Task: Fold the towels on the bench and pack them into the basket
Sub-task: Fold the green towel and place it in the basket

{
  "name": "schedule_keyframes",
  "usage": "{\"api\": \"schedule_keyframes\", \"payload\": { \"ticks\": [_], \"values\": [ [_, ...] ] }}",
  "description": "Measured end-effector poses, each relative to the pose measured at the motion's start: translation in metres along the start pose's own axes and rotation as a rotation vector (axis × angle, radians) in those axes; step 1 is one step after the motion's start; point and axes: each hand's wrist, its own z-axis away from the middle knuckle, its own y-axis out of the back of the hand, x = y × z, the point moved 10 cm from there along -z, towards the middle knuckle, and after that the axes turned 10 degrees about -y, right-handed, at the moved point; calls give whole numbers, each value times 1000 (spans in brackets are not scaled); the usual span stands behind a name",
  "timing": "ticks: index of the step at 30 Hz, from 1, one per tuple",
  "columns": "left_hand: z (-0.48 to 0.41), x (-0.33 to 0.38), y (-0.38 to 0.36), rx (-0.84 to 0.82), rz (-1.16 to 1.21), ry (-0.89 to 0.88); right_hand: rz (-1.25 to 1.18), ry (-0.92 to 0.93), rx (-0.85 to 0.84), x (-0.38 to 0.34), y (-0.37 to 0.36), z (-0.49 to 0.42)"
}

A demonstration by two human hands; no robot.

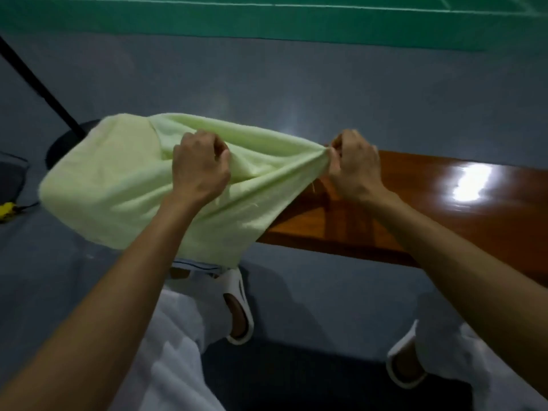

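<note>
A pale green towel [118,185] is stretched in the air between both hands, above the left end of the glossy brown wooden bench [444,209]. My left hand [200,166] grips its upper edge near the middle, fingers curled round the cloth. My right hand [354,164] pinches a bunched corner at the towel's right end. The rest of the towel billows out to the left and hangs down over the bench end. The basket is not in view.
A black pole [38,81] slants down to a round dark base [63,143] on the grey floor at left. A yellow object [6,210] with a cable lies at the far left. Below are my white trousers and white slippers [237,310]. A green court surface [267,22] lies beyond.
</note>
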Motion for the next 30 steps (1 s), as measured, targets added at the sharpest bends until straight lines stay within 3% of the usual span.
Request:
{"api": "schedule_keyframes", "payload": {
  "ticks": [9, 18, 30],
  "values": [
    [4, 132, -89, -249, 182, -162, 75, -208, 84, 160, 85, 18],
    [24, 183, -130, -460, 268, -177, 123, -278, 16, 205, 98, 13],
    [17, 146, -118, -325, 128, -114, 111, -219, -280, 186, 73, 27]
  ]
}}
